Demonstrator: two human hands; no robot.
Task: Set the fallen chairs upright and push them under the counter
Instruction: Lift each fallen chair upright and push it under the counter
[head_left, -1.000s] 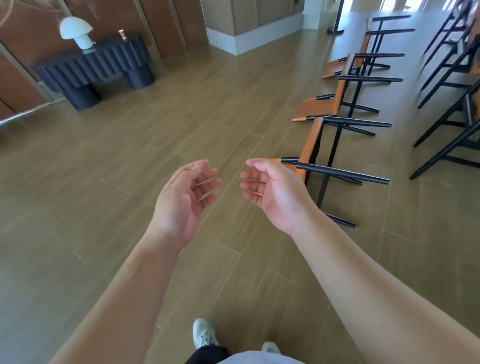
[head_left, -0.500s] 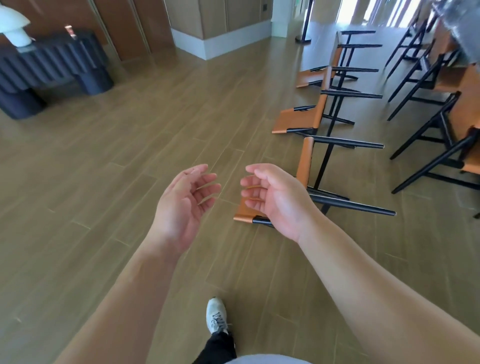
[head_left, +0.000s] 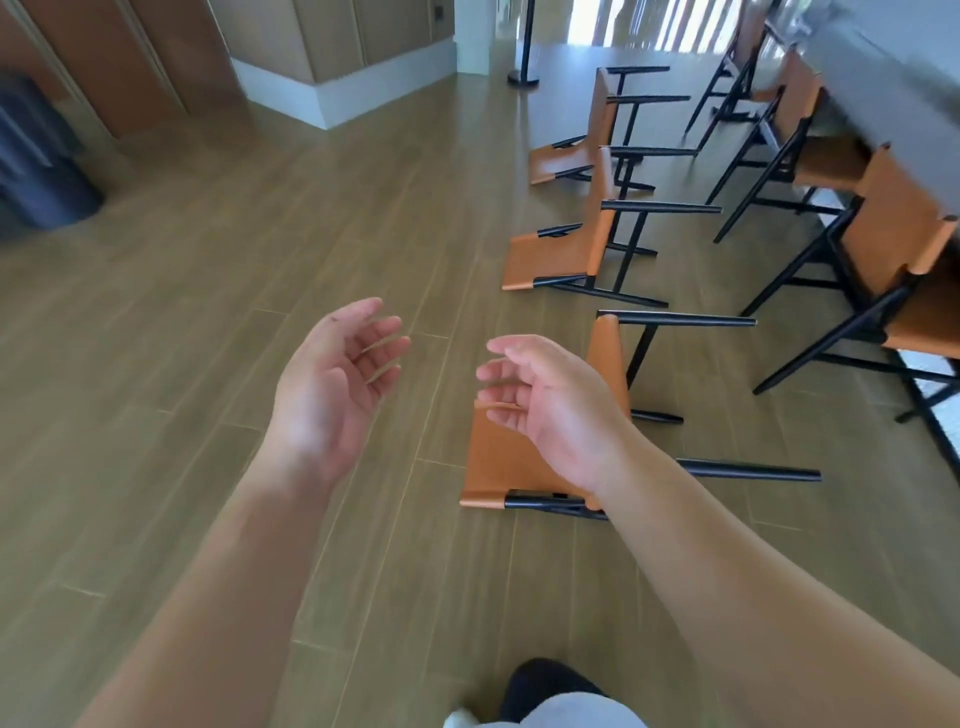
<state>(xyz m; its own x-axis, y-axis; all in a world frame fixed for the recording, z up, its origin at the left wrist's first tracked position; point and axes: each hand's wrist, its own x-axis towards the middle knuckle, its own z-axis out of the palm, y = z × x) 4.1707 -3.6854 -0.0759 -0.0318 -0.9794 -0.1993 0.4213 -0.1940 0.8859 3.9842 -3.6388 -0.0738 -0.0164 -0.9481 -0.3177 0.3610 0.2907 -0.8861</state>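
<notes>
Head view: left hand (head_left: 332, 384) and right hand (head_left: 550, 410), fingers loosely spread, above fallen chair (head_left: 498, 462)

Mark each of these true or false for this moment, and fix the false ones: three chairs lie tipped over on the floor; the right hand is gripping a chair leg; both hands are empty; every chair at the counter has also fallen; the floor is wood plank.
1. Three chairs lie tipped over: true. The nearest chair, the middle chair and the far chair all lie on their sides.
2. The right hand grips a chair leg: false. It hovers open above the nearest chair.
3. Both hands are empty: true. The left hand is open too.
4. Every chair at the counter has fallen: false. The upright chairs stand there.
5. The floor is wood plank: true.
</notes>
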